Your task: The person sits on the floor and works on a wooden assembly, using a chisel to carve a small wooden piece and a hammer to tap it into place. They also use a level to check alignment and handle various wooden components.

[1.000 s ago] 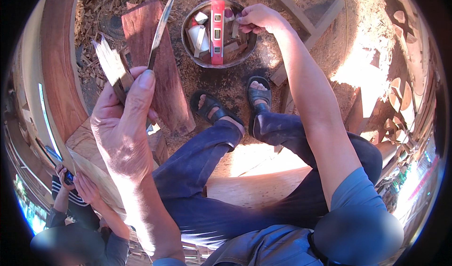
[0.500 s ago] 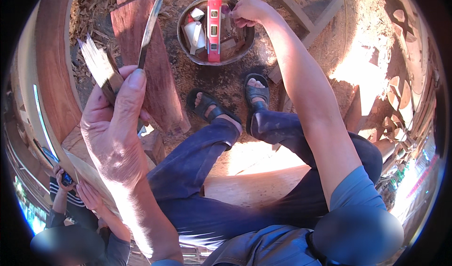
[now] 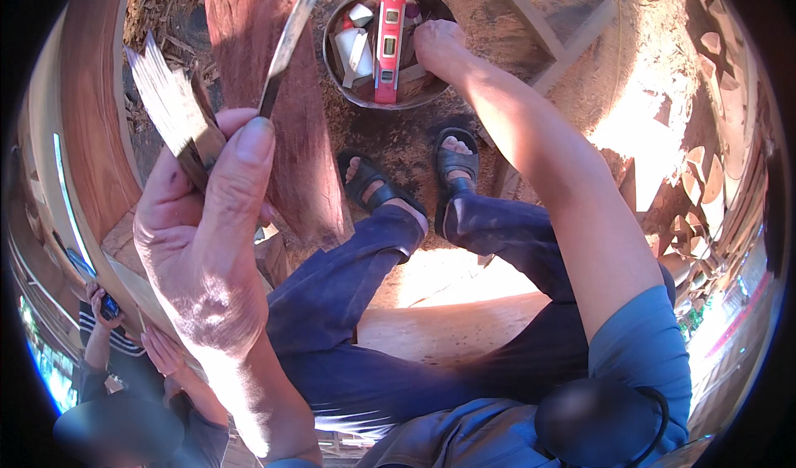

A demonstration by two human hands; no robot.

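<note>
My left hand [image 3: 211,219] is closed, raised at the left. Between its thumb and forefinger it pinches a thin, slightly curved metal blade [image 3: 286,49], pointing up. A split piece of wood [image 3: 170,95] with a ragged end is also gripped in that hand. My right hand [image 3: 439,47] reaches over the right side of a round metal bowl [image 3: 352,96]; its fingers bend down and are mostly hidden. In the bowl lie a red spirit level [image 3: 390,58], a white plastic bottle [image 3: 350,58] and wood scraps.
A reddish plank [image 3: 303,169] lies on the shaving-covered ground behind my left hand. Wooden bars [image 3: 572,41] meet at the right of the bowl. My sandalled feet [image 3: 452,165] stand near it. At lower left another person's hands [image 3: 162,352] rest by a long curved board [image 3: 95,111].
My right hand has moved down and lower into the bowl, from its upper right rim. My left hand keeps its hold on the blade and wood. The view has shifted slightly.
</note>
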